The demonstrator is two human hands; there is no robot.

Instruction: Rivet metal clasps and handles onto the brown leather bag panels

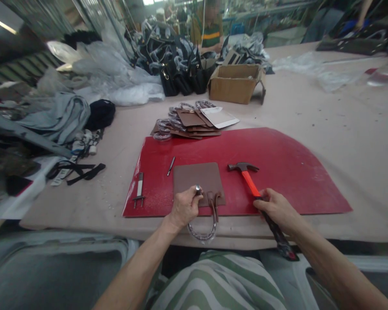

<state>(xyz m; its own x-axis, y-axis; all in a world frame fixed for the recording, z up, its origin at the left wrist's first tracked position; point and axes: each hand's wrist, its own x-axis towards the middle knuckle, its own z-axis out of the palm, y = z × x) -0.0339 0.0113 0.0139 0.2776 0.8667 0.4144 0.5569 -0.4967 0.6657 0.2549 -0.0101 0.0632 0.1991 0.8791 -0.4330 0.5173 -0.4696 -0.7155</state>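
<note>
A brown leather bag panel (198, 178) lies flat on the red mat (278, 168), its wrapped handle (202, 230) hanging over the table's near edge. My left hand (185, 207) is closed on a small round metal punch (198, 188) held upright on the panel's lower edge. My right hand (276, 210) grips the orange-and-black shaft of a claw hammer (250, 181), whose head rests on the mat just right of the panel.
A metal tool (139, 189) and a thin spike (170, 165) lie on the mat's left part. A stack of brown panels (192, 122) sits behind the mat, with a cardboard box (236, 82) and black bags (181, 73) farther back. Straps (80, 171) and cloth lie left.
</note>
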